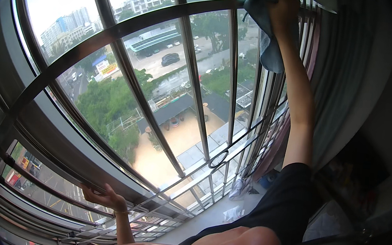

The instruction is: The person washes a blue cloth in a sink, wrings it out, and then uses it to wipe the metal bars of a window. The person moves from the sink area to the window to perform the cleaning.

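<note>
My right hand (285, 16) is raised at the upper right, closed on a blue-grey cloth (271, 52) that hangs down beside the forearm. It is near the curved metal crossbar (151, 11) of the window bars, and white shapes at the top edge partly hide it. My left hand (107, 198), with a thin bracelet at the wrist, is at the lower left. Its fingers are spread and touch the lower edge of the dark window frame (76, 166); no loose thing shows in it.
Upright metal window bars (200, 86) stand before me, with a street, trees and buildings far below. Grey curtains (344, 78) hang at the right. Crumpled plastic (233, 213) and a white bundle (240, 189) lie on the pale ledge (206, 217). Eyeglasses cross the bottom edge.
</note>
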The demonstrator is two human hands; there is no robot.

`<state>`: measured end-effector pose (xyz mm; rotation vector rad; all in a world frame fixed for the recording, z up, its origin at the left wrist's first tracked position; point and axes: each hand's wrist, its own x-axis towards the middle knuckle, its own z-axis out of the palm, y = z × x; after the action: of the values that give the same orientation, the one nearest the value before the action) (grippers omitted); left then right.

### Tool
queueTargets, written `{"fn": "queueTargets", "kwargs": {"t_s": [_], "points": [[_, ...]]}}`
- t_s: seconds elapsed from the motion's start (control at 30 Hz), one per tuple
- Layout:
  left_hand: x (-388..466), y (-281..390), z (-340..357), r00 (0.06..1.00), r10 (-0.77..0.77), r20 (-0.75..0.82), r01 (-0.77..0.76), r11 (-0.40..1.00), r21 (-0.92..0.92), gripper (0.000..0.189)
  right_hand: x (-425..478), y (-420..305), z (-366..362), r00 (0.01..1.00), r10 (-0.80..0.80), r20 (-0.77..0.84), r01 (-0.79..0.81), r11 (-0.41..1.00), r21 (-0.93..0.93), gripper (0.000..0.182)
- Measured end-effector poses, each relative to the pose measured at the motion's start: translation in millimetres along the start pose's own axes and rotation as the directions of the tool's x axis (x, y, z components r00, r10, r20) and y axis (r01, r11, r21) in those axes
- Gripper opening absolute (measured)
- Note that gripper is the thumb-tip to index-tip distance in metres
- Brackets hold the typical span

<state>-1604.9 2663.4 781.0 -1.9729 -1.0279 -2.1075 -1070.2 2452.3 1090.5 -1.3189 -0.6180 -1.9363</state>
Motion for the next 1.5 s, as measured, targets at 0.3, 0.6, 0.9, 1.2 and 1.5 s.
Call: {"fn": "queueTargets", "kwargs": {"t_s": [0.3, 0.6, 0.9, 1.2, 1.5], "points": [[-7.6, -0.5, 8.6, 0.994, -0.105, 0.008, 0.105, 0.989, -0.099, 0.074, -59.8, 132.3, 88.6, 0.975, 0.106, 0.197, -0.153, 0.958, 0.243, 0.035], [-17.8, -36.9, 5.8, 1.0, -0.011, 0.001, 0.011, 0.995, -0.098, 0.068, 3.7, 75.2, 29.5, 0.928, -0.172, 0.332, 0.125, 0.979, 0.159, 0.025], [-2.7, -0.2, 4.2, 1.0, 0.005, -0.023, -0.006, 0.999, -0.033, 0.071, -17.4, 151.3, 34.7, 0.978, 0.164, 0.125, -0.148, 0.981, -0.128, 0.026], [-19.9, -38.0, 4.5, 1.0, -0.021, -0.008, 0.02, 0.996, -0.083, 0.075, -17.2, 122.2, 43.6, 0.867, 0.154, 0.473, -0.117, 0.987, -0.107, 0.029], [2.8, 3.9, 4.5, 1.0, 0.011, -0.006, -0.011, 0.989, -0.149, 0.074, -51.5, 78.7, 4.8, 0.899, 0.151, 0.411, -0.117, 0.987, -0.108, 0.034]]}}
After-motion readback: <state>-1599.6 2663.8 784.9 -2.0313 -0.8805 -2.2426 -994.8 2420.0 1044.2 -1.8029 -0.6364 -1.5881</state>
